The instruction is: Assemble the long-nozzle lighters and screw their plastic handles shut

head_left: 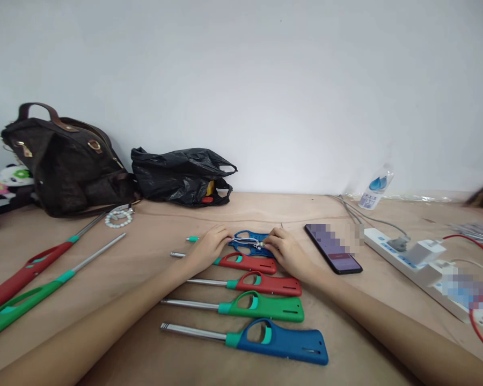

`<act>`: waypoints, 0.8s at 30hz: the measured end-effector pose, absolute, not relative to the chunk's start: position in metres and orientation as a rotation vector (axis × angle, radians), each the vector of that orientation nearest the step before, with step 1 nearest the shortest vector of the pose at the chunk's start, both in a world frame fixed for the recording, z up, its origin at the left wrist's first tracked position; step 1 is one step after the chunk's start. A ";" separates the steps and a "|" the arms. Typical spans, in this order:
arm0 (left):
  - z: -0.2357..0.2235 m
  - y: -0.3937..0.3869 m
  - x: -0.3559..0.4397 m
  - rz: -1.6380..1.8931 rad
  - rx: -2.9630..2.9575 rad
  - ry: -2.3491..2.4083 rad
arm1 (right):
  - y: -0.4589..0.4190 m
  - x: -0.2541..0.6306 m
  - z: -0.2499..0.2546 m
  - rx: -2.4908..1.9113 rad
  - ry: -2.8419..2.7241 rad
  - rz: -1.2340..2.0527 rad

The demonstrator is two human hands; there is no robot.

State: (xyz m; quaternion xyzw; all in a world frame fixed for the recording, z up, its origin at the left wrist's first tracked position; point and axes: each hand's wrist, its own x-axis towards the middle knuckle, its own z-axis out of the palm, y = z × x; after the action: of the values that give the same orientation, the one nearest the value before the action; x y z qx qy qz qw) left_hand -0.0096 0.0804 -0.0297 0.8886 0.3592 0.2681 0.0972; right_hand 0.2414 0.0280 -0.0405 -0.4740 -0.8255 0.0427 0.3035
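Note:
Both my hands rest on a blue long-nosed lighter (247, 244) at the far end of a row on the wooden table (165, 364). My left hand (209, 247) curls round its nozzle end, and my right hand (286, 251) pinches a small metal part at its handle end. Towards me lie two red lighters (249, 262) (271, 285), then a green one (273, 309), then a blue one (284, 342), all with metal tubes pointing left.
A red lighter (24, 273) and a green one (20, 303) lie at the left. A brown handbag (68, 161), a black plastic bag (181, 174) and a bead bracelet (118, 218) sit behind. A phone (332, 247), power strip (406, 260) and bottle (376, 187) are on the right.

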 end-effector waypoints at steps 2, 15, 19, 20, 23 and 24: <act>-0.030 0.081 -0.010 0.833 2.606 1.049 | 0.026 0.241 -0.038 -1.260 -2.162 0.145; -0.025 0.079 -0.007 0.761 2.607 1.006 | 0.028 0.243 -0.044 -1.277 -2.234 0.124; -0.026 0.080 -0.007 0.752 2.604 1.012 | 0.029 0.245 -0.044 -1.225 -2.260 0.119; -0.026 0.080 -0.008 0.753 2.600 1.015 | 0.030 0.246 -0.044 -1.212 -2.271 0.127; -0.026 0.080 -0.008 0.766 2.577 1.021 | 0.031 0.249 -0.042 -1.174 -2.302 0.151; -0.026 0.079 -0.008 0.766 2.572 1.022 | 0.032 0.250 -0.041 -1.164 -2.310 0.154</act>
State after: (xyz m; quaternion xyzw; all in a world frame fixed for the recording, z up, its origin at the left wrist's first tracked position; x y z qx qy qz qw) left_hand -0.0076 0.0794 -0.0260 0.8876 0.3526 0.2642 0.1345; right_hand 0.2502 0.0322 -0.0408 -0.4322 -0.8579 0.0573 0.2718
